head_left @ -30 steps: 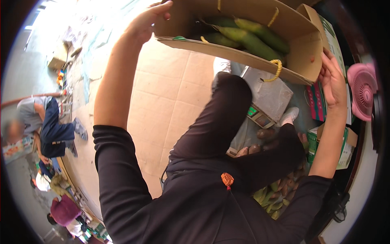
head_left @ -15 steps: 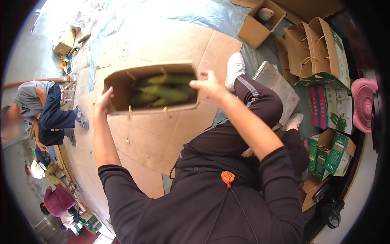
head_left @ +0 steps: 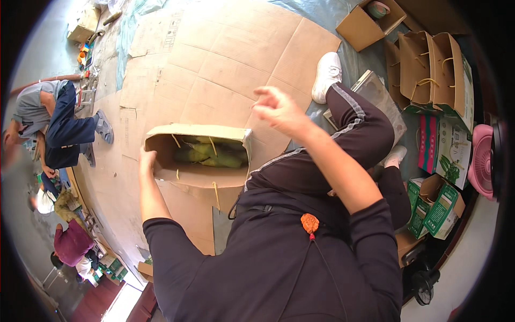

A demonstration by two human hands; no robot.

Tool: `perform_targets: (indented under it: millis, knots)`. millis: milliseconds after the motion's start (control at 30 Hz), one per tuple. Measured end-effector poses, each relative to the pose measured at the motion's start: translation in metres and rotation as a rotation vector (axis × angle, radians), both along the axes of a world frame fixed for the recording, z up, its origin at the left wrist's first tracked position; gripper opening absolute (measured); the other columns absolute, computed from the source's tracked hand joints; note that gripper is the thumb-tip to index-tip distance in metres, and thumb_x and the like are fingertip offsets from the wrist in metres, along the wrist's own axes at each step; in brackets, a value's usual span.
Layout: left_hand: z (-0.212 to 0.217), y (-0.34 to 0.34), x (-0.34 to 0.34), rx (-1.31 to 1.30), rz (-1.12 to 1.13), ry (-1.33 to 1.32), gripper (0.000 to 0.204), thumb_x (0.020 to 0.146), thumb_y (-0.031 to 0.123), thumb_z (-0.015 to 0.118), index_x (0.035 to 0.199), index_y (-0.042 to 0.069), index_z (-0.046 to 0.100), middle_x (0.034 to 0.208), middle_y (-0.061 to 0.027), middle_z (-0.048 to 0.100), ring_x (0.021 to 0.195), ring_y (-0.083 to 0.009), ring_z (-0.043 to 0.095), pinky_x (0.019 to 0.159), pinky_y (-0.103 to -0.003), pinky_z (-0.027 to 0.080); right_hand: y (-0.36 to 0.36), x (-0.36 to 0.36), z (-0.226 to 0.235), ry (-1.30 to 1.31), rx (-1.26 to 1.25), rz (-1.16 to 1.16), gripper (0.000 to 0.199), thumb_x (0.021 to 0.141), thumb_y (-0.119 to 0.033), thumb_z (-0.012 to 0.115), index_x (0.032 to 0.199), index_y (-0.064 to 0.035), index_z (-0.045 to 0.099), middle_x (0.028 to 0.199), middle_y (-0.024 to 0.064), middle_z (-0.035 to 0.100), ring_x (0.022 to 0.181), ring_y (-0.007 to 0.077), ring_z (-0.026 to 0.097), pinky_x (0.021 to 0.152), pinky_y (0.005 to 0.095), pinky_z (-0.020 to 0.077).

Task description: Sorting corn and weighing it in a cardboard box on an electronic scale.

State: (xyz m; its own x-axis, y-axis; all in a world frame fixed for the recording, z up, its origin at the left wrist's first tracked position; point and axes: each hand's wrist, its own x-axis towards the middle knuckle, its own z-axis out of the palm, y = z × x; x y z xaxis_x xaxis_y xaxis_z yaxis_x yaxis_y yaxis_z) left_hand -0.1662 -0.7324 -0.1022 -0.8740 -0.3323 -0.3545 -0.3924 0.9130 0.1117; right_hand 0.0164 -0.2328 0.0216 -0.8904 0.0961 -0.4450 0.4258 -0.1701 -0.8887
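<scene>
An open brown cardboard box point(head_left: 161, 173) with yellow cord handles stands in front of me, close to my lap. Inside lie several long green vegetables point(head_left: 209, 154) that look like cucumbers, slightly blurred and partly hidden by the box's walls. My left hand point(head_left: 147, 159) grips the box's left end, its fingers bent over the rim. Away from the box, beyond its right end, my right hand point(head_left: 281, 111) is in the air above the flattened cardboard, holding nothing, with its fingers apart.
Flattened cardboard point(head_left: 225, 64) covers the floor. To the right stand open carton boxes point(head_left: 424, 86), green-and-white cartons point(head_left: 442, 206) and a pink fan point(head_left: 483, 161). A box with a bowl point(head_left: 357, 29) is at the far right. Another person point(head_left: 64, 118) sits at the left.
The box of vegetables has come down and nearer to me. My right hand has let go of its right end and moved away to the right; my left hand stays on it.
</scene>
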Motion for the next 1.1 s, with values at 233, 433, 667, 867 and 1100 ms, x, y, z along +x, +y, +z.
perform_targets:
  millis: [233, 433, 667, 867, 1100]
  knots:
    - [0.066, 0.218, 0.014, -0.020, -0.940, 0.536, 0.044, 0.078, 0.018, 0.061, 0.119, 0.006, 0.053, 0.099, -0.0144, 0.063, 0.095, -0.0309, 0.058, 0.085, -0.040, 0.046, 0.084, 0.066, 0.091, 0.203, 0.064, -0.330, 0.030, 0.089, -0.008, 0.053, 0.118, 0.0018, 0.053, 0.099, 0.0087, 0.063, 0.080, 0.0095, 0.055, 0.071, 0.0220, 0.0432]
    - [0.032, 0.403, 0.107, -0.402, -1.276, -0.410, 0.061, 0.076, 0.051, 0.065, 0.124, 0.015, 0.054, 0.128, -0.0128, 0.053, 0.120, -0.0328, 0.047, 0.095, -0.071, 0.027, 0.149, 0.171, 0.127, 0.359, 0.210, -0.750, 0.029, 0.091, -0.010, 0.054, 0.118, 0.0017, 0.053, 0.099, 0.0088, 0.062, 0.079, 0.0105, 0.053, 0.072, 0.0228, 0.0425]
    - [-0.054, 0.413, 0.155, -0.802, -1.288, -1.002, 0.070, 0.078, 0.048, 0.065, 0.138, 0.021, 0.040, 0.141, -0.0090, 0.041, 0.130, -0.0356, 0.035, 0.094, -0.072, 0.028, 0.176, 0.289, 0.116, 0.253, 0.324, -1.086, 0.028, 0.091, -0.011, 0.055, 0.118, -0.0011, 0.053, 0.100, 0.0067, 0.061, 0.077, 0.0086, 0.053, 0.068, 0.0200, 0.0443]
    - [-0.080, 0.334, 0.157, -0.644, -1.225, -0.875, 0.071, 0.078, 0.044, 0.066, 0.139, 0.022, 0.037, 0.142, -0.0091, 0.038, 0.131, -0.0365, 0.034, 0.093, -0.072, 0.029, 0.166, 0.276, 0.069, 0.131, 0.233, -1.102, 0.023, 0.089, -0.011, 0.058, 0.111, -0.0031, 0.057, 0.091, 0.0057, 0.064, 0.073, 0.0079, 0.058, 0.066, 0.0206, 0.0461]
    - [-0.069, 0.303, 0.159, -0.659, -1.197, -0.954, 0.085, 0.074, 0.024, 0.070, 0.144, 0.025, 0.022, 0.149, -0.0061, 0.026, 0.134, -0.0361, 0.028, 0.098, -0.069, 0.027, 0.165, 0.313, 0.070, 0.044, 0.307, -1.018, 0.023, 0.090, -0.011, 0.057, 0.111, -0.0016, 0.057, 0.091, 0.0039, 0.063, 0.076, 0.0073, 0.055, 0.067, 0.0204, 0.0438]
